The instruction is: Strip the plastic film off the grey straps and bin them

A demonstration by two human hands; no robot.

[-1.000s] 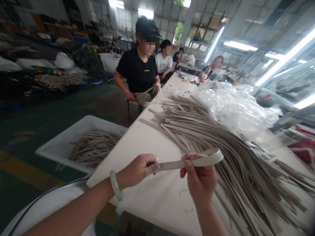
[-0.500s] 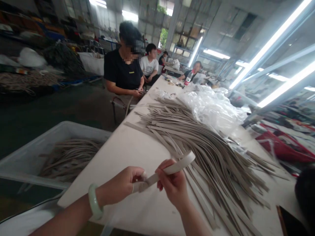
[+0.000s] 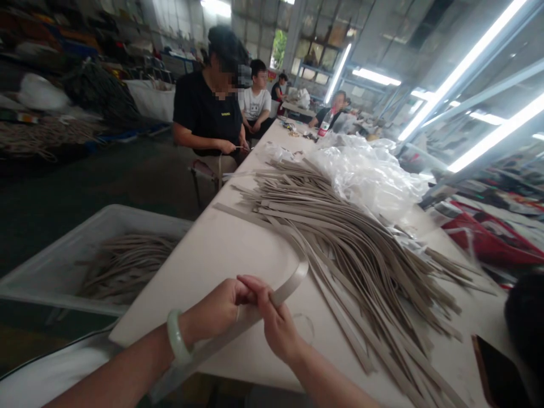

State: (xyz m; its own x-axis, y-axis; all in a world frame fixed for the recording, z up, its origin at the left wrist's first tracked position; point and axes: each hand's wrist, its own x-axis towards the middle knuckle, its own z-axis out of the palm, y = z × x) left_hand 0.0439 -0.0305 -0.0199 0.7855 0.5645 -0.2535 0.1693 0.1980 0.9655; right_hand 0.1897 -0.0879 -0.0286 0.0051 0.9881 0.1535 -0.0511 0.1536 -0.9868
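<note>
A flat grey-beige strap curves up from the table into my hands, and a length of it trails toward the lower left. My right hand pinches the strap between thumb and fingers. Against it is my left hand, closed at the same spot, with a pale green bangle on the wrist. The left fingertips are partly hidden where the hands meet. A large pile of similar straps lies just beyond, on the pale table.
A translucent bin with more straps stands left of the table. Clear plastic sheeting lies behind the pile, and a dark phone-like slab at the right. A seated co-worker works along the left edge.
My hands have come together on the strap. The right hand has shifted left, and a longer stretch of strap now trails below the left hand. The co-worker's hands have moved slightly.
</note>
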